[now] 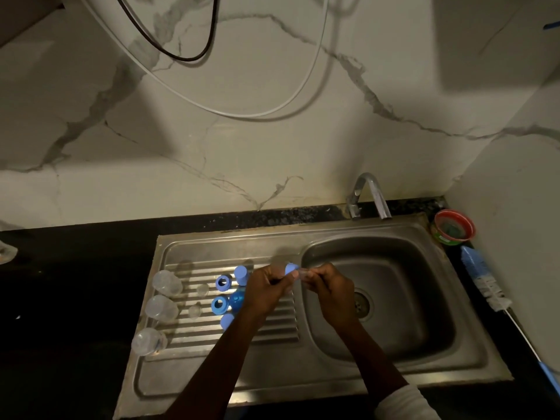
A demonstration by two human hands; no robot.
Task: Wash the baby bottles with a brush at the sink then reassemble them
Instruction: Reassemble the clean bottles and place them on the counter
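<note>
Both hands meet over the drainboard-basin edge: left hand grips a blue collar, right hand pinches a clear teat just right of it, long axis lying left-right toward the collar.

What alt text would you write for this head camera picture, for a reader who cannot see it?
Seen from above in dim light, a person's left hand and right hand hold a small clear bottle part with a blue cap at the near edge of a steel sink. Clear bottles and blue rings sit on the ribbed drainboard; a bottle brush lies right of the basin.
</note>
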